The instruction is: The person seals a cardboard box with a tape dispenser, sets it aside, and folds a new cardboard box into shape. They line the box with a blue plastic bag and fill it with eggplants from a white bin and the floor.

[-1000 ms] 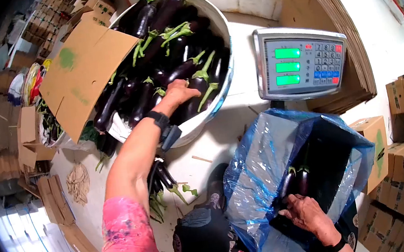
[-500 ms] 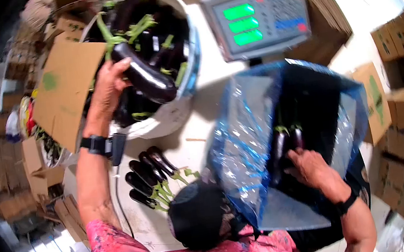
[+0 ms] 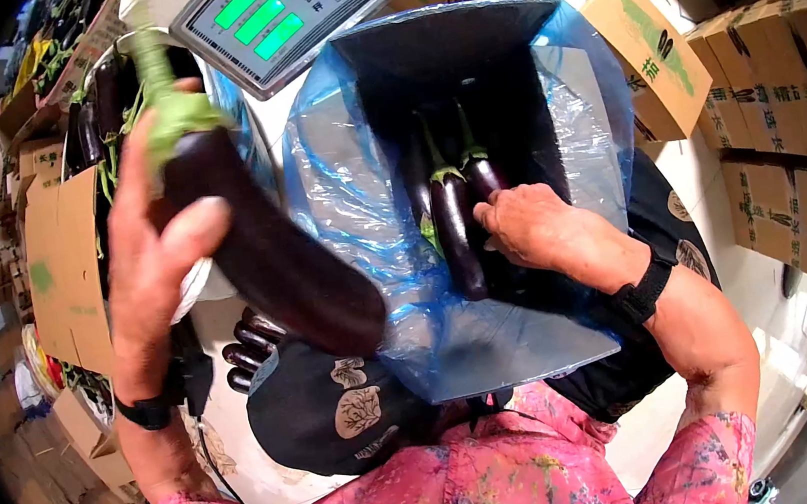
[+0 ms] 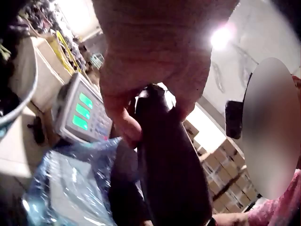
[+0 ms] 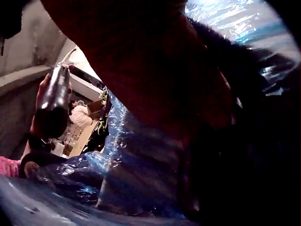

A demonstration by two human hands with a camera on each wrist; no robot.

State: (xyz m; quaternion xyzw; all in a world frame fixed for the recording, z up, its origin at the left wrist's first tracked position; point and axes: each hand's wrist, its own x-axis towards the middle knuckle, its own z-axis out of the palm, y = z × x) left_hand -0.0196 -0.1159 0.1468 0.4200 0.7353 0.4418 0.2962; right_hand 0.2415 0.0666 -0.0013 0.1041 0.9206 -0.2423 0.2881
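My left hand (image 3: 143, 223) grips a large dark purple eggplant (image 3: 272, 248) around its green stem end, its body hanging toward the lined box (image 3: 457, 29). In the left wrist view, thumb and fingers close round the top of this eggplant (image 4: 171, 169). Inside the box, my right hand (image 3: 547, 229) curls over the lower end of an eggplant (image 3: 483, 174), which it partly hides. Another eggplant (image 3: 459, 235) lies just left of that hand, stem pointing away, with one more at its left. The right wrist view is mostly dark.
Blue plastic film (image 3: 332, 160) drapes over the box's sides. A scale display (image 3: 294, 14) stands beyond it. At the left are a tub of eggplants (image 3: 108, 102) and a cardboard flap (image 3: 64, 274). Several small eggplants (image 3: 249, 349) lie on the floor. Stacked cartons (image 3: 772, 96) line the right.
My left hand has lifted the large eggplant out of the tub and brought it right, toward the box. The right hand has stayed in the box. The head view has swung toward the box.
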